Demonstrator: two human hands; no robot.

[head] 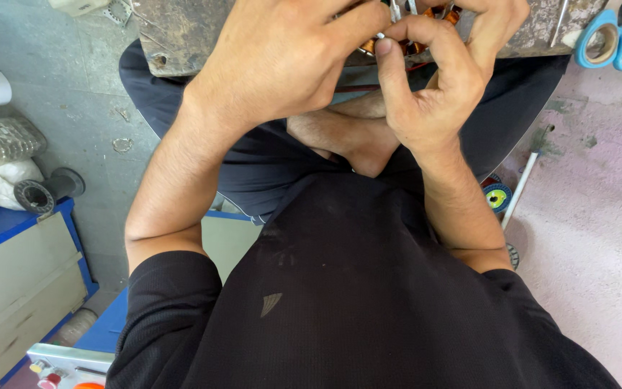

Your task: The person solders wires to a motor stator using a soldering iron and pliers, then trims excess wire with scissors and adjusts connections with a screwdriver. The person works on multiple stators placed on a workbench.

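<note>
A round part wound with copper-coloured wire coils (415, 45) was seen at the near edge of a worn, dark wooden desk (181, 36), largely hidden behind both hands. The left hand (282, 61) was curled closed over the part's left side, its fingers pressed onto the coils. The right hand (440, 79) was closed in a pinch at the part's near side, thumb and forefinger brought together on what appeared to be a thin wire, though this was too small to be told for certain. A pair of blue-handled scissors (617, 36) was laid on the desk near its right edge, well apart from the hands. On the grey floor to the left, a grey plastic pipe fitting (44, 191) was seen beside a clear plastic bag (1, 140). A small green and blue spool (498, 197) was seen on the floor beside the right forearm.
</note>
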